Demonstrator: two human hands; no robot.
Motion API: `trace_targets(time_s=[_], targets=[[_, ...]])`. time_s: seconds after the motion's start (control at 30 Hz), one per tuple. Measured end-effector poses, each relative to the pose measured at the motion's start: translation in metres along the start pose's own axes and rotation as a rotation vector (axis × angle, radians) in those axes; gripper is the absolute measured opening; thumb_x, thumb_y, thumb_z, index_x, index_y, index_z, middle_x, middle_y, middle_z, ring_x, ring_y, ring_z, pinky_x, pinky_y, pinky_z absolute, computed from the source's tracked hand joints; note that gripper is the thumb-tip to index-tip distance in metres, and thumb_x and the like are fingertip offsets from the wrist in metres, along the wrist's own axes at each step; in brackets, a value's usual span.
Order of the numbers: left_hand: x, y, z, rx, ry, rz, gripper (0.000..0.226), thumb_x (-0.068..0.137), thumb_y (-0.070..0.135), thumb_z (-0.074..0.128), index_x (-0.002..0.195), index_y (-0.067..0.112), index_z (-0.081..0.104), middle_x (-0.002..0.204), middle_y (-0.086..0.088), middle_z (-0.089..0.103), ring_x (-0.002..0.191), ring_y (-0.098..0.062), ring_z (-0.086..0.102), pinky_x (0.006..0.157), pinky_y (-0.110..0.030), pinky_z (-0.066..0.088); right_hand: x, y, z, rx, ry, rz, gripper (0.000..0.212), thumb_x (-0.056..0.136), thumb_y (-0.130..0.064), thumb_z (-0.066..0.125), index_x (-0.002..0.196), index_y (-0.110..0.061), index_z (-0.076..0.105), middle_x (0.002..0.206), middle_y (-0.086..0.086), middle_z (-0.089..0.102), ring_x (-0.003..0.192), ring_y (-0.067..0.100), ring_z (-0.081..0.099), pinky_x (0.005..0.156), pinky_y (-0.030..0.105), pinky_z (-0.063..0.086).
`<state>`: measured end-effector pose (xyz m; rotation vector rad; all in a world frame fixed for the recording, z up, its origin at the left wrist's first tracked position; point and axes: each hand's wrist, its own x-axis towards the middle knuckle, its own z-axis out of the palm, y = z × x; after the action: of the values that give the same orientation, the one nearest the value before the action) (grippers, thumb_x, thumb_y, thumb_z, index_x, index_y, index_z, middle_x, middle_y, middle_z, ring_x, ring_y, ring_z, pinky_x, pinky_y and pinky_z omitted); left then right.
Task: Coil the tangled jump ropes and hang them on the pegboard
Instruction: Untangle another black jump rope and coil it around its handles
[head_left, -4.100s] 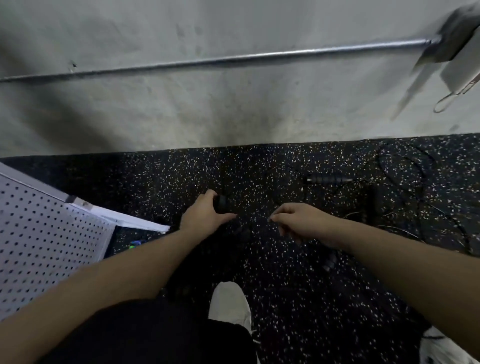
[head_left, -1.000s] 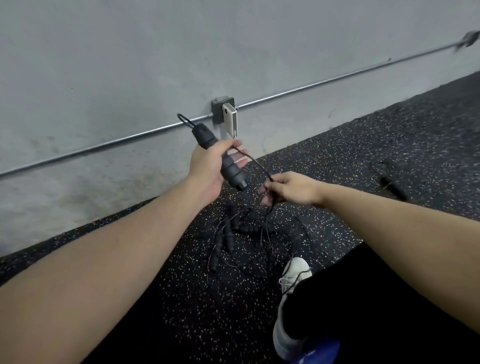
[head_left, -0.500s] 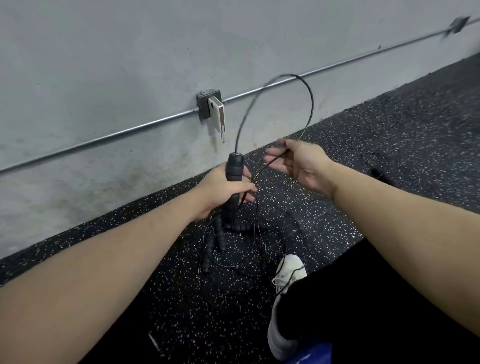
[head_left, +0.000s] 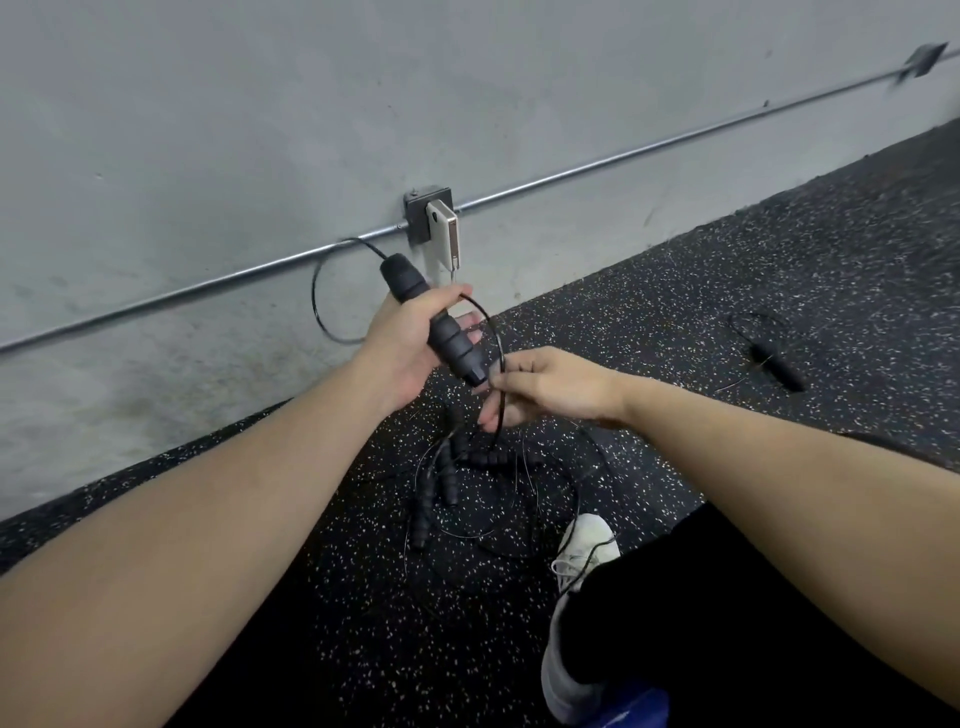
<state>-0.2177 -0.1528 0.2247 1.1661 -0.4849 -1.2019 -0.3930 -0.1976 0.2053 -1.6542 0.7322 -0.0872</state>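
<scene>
My left hand (head_left: 402, 345) grips a black ribbed jump rope handle (head_left: 441, 332), tilted with its cord end up and to the left. The thin black cord (head_left: 318, 312) loops out from the handle's top, round behind my left hand. My right hand (head_left: 545, 387) pinches that cord just below the handle's lower end. Beneath my hands a tangled pile of jump ropes (head_left: 457, 483) with several black handles lies on the speckled floor. Another black handle with its cord (head_left: 774, 361) lies apart at the right. No pegboard is in view.
A grey wall carries a metal conduit (head_left: 623, 156) and a dark junction box (head_left: 428, 213) with a small beige device on it. My white shoe (head_left: 584, 545) stands close to the pile, with a strand of cord running across it.
My left hand tipped the handle from upright to slanted, up and to the left. The big cord arc above the hands has dropped into a smaller loop on the left. My right hand came down to the handle's lower end.
</scene>
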Motion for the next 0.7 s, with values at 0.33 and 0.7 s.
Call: trace_targets(time_s=[0.33, 0.7], targets=[[-0.015, 0.002, -0.026, 0.682, -0.235, -0.050, 0.040, 0.080, -0.007, 0.067, 0.116, 0.009, 0.065, 0.112, -0.002, 0.076, 0.094, -0.022, 0.073, 0.088, -0.037, 0.058, -0.001, -0.030, -0.019, 0.743, 0.275, -0.077, 0.028, 0.108, -0.007, 0.034, 0.127, -0.003, 0.054, 0.081, 0.013, 0.073, 0.077, 0.026, 0.075, 0.068, 0.032, 0.064], [-0.023, -0.010, -0.013, 0.525, -0.136, 0.082, 0.008, 0.096, 0.000, 0.061, 0.100, -0.006, 0.058, 0.077, -0.018, 0.074, 0.075, -0.033, 0.074, 0.061, -0.034, 0.061, -0.004, -0.014, -0.028, 0.652, 0.390, 0.069, 0.050, 0.107, -0.030, 0.021, 0.146, -0.008, 0.043, 0.125, 0.012, 0.068, 0.115, 0.028, 0.065, 0.093, 0.048, 0.057]])
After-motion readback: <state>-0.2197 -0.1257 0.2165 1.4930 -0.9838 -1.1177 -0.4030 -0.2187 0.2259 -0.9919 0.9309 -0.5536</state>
